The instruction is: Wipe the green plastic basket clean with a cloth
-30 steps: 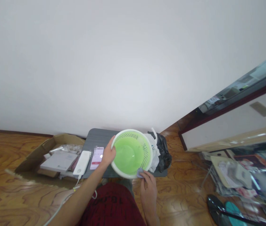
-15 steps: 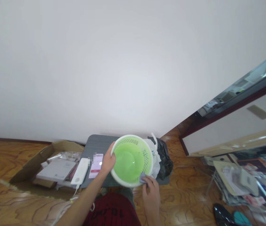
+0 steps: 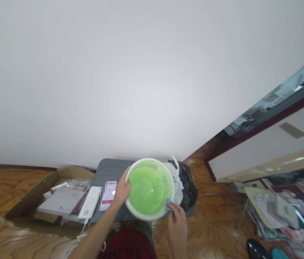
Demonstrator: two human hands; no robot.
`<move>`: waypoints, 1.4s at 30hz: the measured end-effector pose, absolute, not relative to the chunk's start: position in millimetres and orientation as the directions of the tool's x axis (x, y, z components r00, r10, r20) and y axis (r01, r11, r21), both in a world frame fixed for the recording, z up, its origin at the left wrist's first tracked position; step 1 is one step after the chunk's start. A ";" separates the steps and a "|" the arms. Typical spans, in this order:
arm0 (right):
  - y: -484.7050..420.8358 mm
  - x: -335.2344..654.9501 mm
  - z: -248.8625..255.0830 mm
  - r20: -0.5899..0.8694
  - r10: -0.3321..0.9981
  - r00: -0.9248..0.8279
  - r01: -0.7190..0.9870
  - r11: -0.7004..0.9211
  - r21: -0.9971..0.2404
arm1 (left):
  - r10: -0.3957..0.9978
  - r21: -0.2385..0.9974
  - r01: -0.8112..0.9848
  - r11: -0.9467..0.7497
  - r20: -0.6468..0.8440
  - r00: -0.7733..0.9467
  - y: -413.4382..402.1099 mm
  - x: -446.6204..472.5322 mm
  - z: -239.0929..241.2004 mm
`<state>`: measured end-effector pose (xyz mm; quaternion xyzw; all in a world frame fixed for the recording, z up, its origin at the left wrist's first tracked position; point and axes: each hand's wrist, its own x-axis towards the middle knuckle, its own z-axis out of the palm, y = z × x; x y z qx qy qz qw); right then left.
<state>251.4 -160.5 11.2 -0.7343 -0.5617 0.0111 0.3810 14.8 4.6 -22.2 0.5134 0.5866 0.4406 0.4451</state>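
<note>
Person: one dark red shirt (image 3: 129,244) with dark lettering showed at the near edge, with two bare forearms reaching forward past it.
Right hand: one hand (image 3: 177,223), its thumb and fingers pinching a cloth at the basket's near right rim.
Cloth: one small grey-purple cloth (image 3: 167,205), bunched against that rim.
Left hand: one hand (image 3: 122,190), its fingers closed around the basket's left rim, the thumb lying on the inner side.
Basket: one green plastic basket (image 3: 145,194) with a white rim and a perforated upper wall, held between the two hands over the bench, its opening toward the camera; whether its base touched the bench could not be told.
Bench: one dark grey bench (image 3: 111,167) with rounded corners, under the basket.
Phone: one phone (image 3: 109,196), screen lit, on the bench just beside the left hand.
White device: one long white device (image 3: 89,202), left of the phone, with one white cable (image 3: 83,227) at its near end.
Bags: two, one white plastic bag (image 3: 178,192) just right of the basket and one black plastic bag (image 3: 189,187) beyond it to the right.
Carton: one open cardboard carton (image 3: 67,172) left of the bench, holding one flat white box (image 3: 62,201) and clear plastic wrapping (image 3: 73,184).
Floor: one black shoe (image 3: 257,250) lay at the lower right on wood-patterned flooring (image 3: 208,230).
Wall: one white wall (image 3: 141,79) rose behind the bench.
</note>
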 end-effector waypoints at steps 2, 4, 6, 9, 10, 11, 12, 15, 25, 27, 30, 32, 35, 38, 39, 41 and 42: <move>-158.8 251.2 10.9 0.418 0.831 0.367 0.818 -0.074 -0.571 | 0.995 0.973 0.212 0.089 -0.075 -0.071 4.5 14.7 -21.7; -161.9 243.1 9.4 0.421 0.837 0.349 0.820 -0.054 -0.570 | 0.995 0.974 0.211 0.088 -0.075 -0.069 4.4 14.8 -21.9; -168.9 230.0 5.3 0.425 0.848 0.317 0.822 -0.022 -0.569 | 0.995 0.976 0.202 0.082 -0.069 -0.071 4.3 15.2 -22.7; -180.5 210.3 -4.5 0.460 0.841 0.285 0.824 0.030 -0.566 | 0.995 0.978 0.195 0.073 -0.058 -0.080 4.4 15.9 -24.4; -183.0 205.9 -7.6 0.476 0.832 0.287 0.822 0.041 -0.568 | 0.995 0.978 0.196 0.075 -0.060 -0.081 4.5 16.0 -24.8; -184.1 203.4 -9.9 0.489 0.822 0.292 0.820 0.049 -0.571 | 0.995 0.977 0.197 0.081 -0.067 -0.080 4.7 16.1 -25.1; -184.0 203.1 -11.3 0.498 0.815 0.298 0.818 0.051 -0.573 | 0.994 0.976 0.199 0.089 -0.075 -0.079 5.0 16.1 -25.5; -176.3 215.8 -9.5 0.504 0.811 0.298 0.829 0.042 -0.558 | 0.994 0.974 0.202 0.101 -0.088 -0.072 6.0 15.7 -27.1; -164.2 242.8 -13.6 0.492 0.798 0.346 0.834 -0.022 -0.551 | 0.993 0.973 0.206 0.107 -0.093 -0.079 5.8 14.7 -27.7; -170.6 227.1 -20.0 0.507 0.797 0.329 0.828 0.016 -0.561 | 0.993 0.973 0.208 0.101 -0.087 -0.078 5.6 15.0 -26.4; -176.7 209.5 -26.2 0.533 0.784 0.318 0.816 0.061 -0.575 | 0.994 0.975 0.201 0.090 -0.074 -0.084 5.6 15.8 -26.6; -175.2 209.2 -26.0 0.537 0.777 0.328 0.813 0.056 -0.579 | 0.993 0.975 0.203 0.091 -0.073 -0.094 5.8 16.2 -27.9; -165.4 226.6 -19.8 0.532 0.778 0.335 0.829 0.025 -0.559 | 0.993 0.972 0.215 0.093 -0.073 -0.098 6.0 16.2 -30.0; -154.5 251.4 -11.5 0.520 0.783 0.343 0.846 -0.016 -0.534 | 0.993 0.972 0.218 0.086 -0.067 -0.093 6.0 15.8 -30.7; -152.3 257.6 -9.7 0.514 0.786 0.344 0.848 -0.025 -0.530 | 0.994 0.973 0.217 0.084 -0.066 -0.092 5.9 15.7 -30.5; -151.4 263.4 -8.9 0.504 0.793 0.342 0.848 -0.030 -0.528 | 0.994 0.973 0.213 0.084 -0.066 -0.092 5.6 15.6 -29.9; -152.7 262.6 -10.2 0.502 0.797 0.335 0.849 -0.024 -0.528 | 0.993 0.974 0.210 0.087 -0.070 -0.091 5.5 15.6 -29.5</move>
